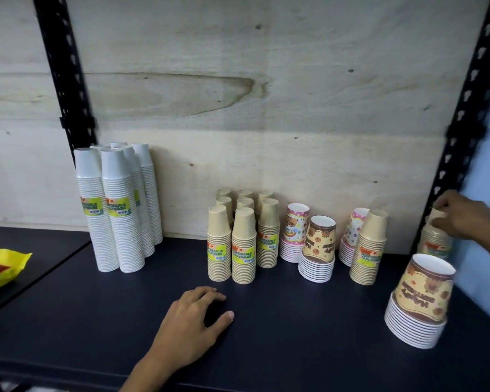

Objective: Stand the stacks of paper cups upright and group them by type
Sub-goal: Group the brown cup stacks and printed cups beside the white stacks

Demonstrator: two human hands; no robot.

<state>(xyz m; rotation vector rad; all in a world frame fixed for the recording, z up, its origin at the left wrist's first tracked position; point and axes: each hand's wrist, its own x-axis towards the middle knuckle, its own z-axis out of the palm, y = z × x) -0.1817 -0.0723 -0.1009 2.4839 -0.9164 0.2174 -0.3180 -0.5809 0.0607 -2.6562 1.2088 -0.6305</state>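
Note:
Tall white cup stacks (119, 210) stand grouped at the left of the dark shelf (280, 321). Several short tan stacks (242, 239) stand grouped in the middle. To their right stand a pink patterned stack (293, 233), a brown cartoon stack (318, 250), another pink stack (351, 236) and a lone tan stack (369, 250). A bigger brown cartoon stack (420, 301) stands at the front right. My right hand (464, 216) grips the top of a tan stack (433, 239) by the right post. My left hand (195, 321) rests open on the shelf.
A pale plywood back panel (238, 94) closes the shelf behind. Black slotted posts (65, 75) rise at left and right. A yellow and red packet (0, 267) lies on the neighbouring shelf at the far left.

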